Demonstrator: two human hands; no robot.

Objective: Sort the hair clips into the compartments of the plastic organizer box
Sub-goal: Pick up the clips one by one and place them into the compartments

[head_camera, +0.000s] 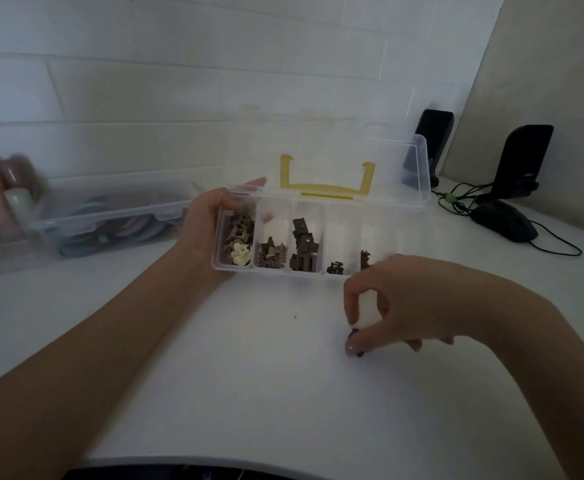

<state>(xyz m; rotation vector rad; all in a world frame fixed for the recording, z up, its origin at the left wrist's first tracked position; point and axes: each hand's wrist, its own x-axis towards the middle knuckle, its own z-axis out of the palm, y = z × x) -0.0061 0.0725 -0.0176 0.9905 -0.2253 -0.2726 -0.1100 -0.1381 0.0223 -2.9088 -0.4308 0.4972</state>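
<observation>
A clear plastic organizer box point(411, 199) with a yellow latch stands open on the white table. Its row of compartments holds small hair clips: tan and cream ones point(238, 242) at the far left, then brown ones point(271, 254), dark brown square ones point(303, 249), one black clip point(334, 268), and a dark brown clip point(366, 260). My left hand point(207, 220) grips the box's left end. My right hand point(397, 303) is in front of the box's right end, thumb and forefinger pinching a small dark hair clip point(352, 336) on the tabletop.
A clear lidded bin point(110, 216) of coloured items sits at the left, with blurred pastel objects point(3, 188) beside it. Two black speakers point(522, 161), a black mouse point(505, 220) and cables lie at the back right. The table's front edge point(249, 462) is near me.
</observation>
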